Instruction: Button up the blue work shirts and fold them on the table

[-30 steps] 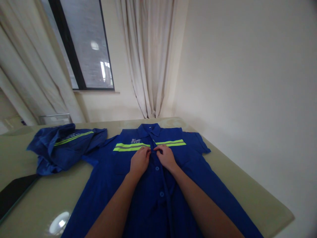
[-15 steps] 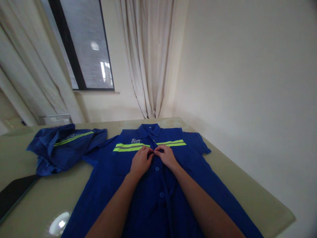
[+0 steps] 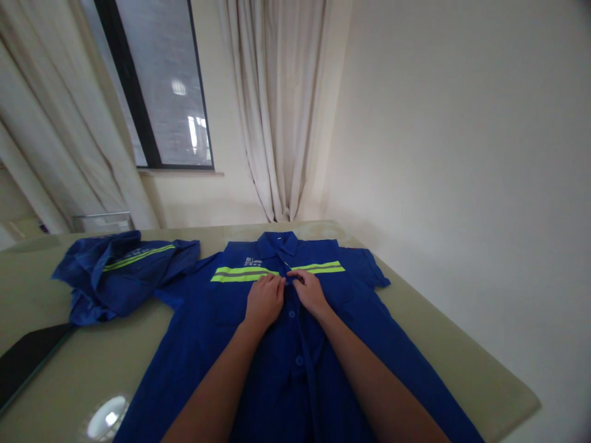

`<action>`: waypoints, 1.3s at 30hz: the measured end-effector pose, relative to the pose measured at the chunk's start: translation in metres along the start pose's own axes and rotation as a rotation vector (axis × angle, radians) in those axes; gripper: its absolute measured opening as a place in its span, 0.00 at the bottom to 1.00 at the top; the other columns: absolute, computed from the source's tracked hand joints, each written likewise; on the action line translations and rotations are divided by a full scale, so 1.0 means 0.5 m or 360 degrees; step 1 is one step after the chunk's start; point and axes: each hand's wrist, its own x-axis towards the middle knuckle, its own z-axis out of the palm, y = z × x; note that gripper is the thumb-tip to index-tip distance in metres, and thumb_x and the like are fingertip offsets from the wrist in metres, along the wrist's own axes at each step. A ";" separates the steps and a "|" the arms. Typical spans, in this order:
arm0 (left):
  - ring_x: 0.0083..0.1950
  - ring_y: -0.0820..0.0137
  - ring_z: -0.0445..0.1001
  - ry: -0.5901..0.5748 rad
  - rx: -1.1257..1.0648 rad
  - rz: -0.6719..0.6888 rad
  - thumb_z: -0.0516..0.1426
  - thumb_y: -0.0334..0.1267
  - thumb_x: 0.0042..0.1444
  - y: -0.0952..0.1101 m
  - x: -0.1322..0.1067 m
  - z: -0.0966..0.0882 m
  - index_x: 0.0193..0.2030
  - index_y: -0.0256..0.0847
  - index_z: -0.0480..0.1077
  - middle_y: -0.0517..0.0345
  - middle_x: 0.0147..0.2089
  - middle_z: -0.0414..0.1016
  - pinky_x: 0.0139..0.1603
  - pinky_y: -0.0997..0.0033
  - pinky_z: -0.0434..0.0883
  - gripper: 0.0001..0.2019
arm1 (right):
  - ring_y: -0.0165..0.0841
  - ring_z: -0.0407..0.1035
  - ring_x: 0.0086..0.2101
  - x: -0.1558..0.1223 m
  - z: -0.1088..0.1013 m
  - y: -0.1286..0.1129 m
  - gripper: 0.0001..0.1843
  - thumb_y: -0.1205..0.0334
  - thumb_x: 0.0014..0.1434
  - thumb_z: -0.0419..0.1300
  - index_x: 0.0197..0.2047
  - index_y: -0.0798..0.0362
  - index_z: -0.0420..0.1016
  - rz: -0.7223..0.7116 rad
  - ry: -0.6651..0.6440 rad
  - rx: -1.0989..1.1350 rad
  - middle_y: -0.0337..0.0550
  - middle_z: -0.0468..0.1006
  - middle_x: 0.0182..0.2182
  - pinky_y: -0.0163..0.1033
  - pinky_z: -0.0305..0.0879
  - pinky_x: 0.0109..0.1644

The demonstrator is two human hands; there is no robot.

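Note:
A blue short-sleeved work shirt (image 3: 369, 326) with a yellow-green reflective chest stripe lies flat, front up, collar away from me, on a beige table (image 3: 55, 369). My left hand (image 3: 264, 299) and my right hand (image 3: 310, 293) meet at the button placket just below the stripe. Both have their fingers curled and pinched on the placket edges, fingertips nearly touching. Two blue buttons show lower down the placket between my forearms.
A second blue shirt (image 3: 115, 274) with the same stripe lies crumpled at the table's far left. A dark flat panel (image 3: 25, 360) sits at the left edge. Curtains, a window and a white wall stand behind and to the right of the table.
My hands stay at the same spot on the placket, the fingertips drawing a little closer together. The view has shifted slightly.

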 end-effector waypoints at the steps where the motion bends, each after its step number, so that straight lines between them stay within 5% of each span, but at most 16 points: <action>1: 0.58 0.59 0.72 0.0027 0.0013 -0.0015 0.46 0.39 0.71 0.000 -0.001 0.002 0.51 0.43 0.73 0.49 0.54 0.77 0.60 0.60 0.66 0.15 | 0.32 0.75 0.47 -0.004 -0.002 -0.005 0.21 0.73 0.59 0.53 0.48 0.47 0.82 -0.0006 0.0006 -0.0034 0.38 0.83 0.47 0.36 0.67 0.56; 5: 0.74 0.54 0.57 0.0030 0.0138 0.0006 0.49 0.36 0.68 0.002 -0.015 0.021 0.67 0.33 0.64 0.40 0.73 0.60 0.71 0.55 0.58 0.23 | 0.35 0.73 0.51 -0.025 -0.007 -0.030 0.19 0.72 0.59 0.54 0.46 0.46 0.82 0.0041 0.0002 -0.0211 0.40 0.81 0.49 0.39 0.64 0.59; 8: 0.73 0.53 0.60 -0.0038 0.0252 0.0043 0.48 0.38 0.68 0.012 -0.042 0.030 0.68 0.28 0.63 0.36 0.72 0.62 0.71 0.53 0.57 0.25 | 0.39 0.75 0.47 -0.034 -0.004 -0.060 0.13 0.61 0.62 0.57 0.47 0.47 0.81 0.0102 0.0004 -0.0350 0.46 0.78 0.50 0.43 0.67 0.53; 11: 0.70 0.50 0.63 -0.0038 0.0318 0.0079 0.47 0.38 0.67 0.033 -0.086 0.018 0.68 0.27 0.63 0.35 0.70 0.65 0.69 0.51 0.60 0.26 | 0.42 0.75 0.45 -0.027 0.009 -0.089 0.17 0.49 0.63 0.60 0.48 0.50 0.79 0.0092 -0.0035 -0.0624 0.50 0.74 0.51 0.44 0.68 0.48; 15: 0.63 0.49 0.70 -0.0098 0.0340 0.0144 0.50 0.39 0.65 0.058 -0.126 -0.026 0.62 0.31 0.69 0.35 0.64 0.71 0.61 0.50 0.67 0.22 | 0.44 0.74 0.47 -0.008 0.030 -0.096 0.11 0.58 0.61 0.62 0.44 0.53 0.79 0.0105 0.0037 -0.0699 0.53 0.75 0.50 0.42 0.66 0.46; 20: 0.49 0.54 0.78 -0.0254 0.0299 -0.0040 0.50 0.33 0.65 0.038 -0.060 -0.062 0.46 0.37 0.74 0.44 0.46 0.79 0.49 0.57 0.72 0.12 | 0.39 0.76 0.40 0.002 0.030 -0.061 0.10 0.62 0.64 0.56 0.39 0.51 0.80 0.0161 0.0121 -0.0482 0.47 0.80 0.40 0.38 0.64 0.42; 26: 0.43 0.57 0.81 -0.0235 0.0189 -0.0244 0.48 0.38 0.70 -0.005 0.038 -0.011 0.51 0.43 0.74 0.47 0.45 0.80 0.41 0.62 0.72 0.14 | 0.36 0.77 0.43 0.007 0.024 -0.034 0.12 0.64 0.62 0.59 0.46 0.47 0.81 0.0077 0.0185 -0.0265 0.41 0.84 0.44 0.36 0.66 0.46; 30: 0.47 0.63 0.80 -0.0205 0.0038 -0.0182 0.51 0.40 0.69 -0.018 0.040 0.010 0.51 0.50 0.73 0.55 0.51 0.76 0.39 0.69 0.70 0.11 | 0.37 0.77 0.44 0.013 0.031 -0.025 0.10 0.64 0.60 0.62 0.44 0.48 0.83 0.0021 0.0203 -0.0201 0.42 0.85 0.43 0.37 0.67 0.48; 39: 0.46 0.65 0.78 -0.0062 -0.0234 -0.0220 0.52 0.38 0.69 -0.031 0.041 0.012 0.45 0.47 0.70 0.58 0.46 0.79 0.41 0.69 0.67 0.06 | 0.37 0.76 0.41 0.003 0.026 -0.037 0.06 0.62 0.62 0.63 0.41 0.50 0.82 -0.0065 0.0248 -0.0239 0.44 0.83 0.40 0.38 0.67 0.46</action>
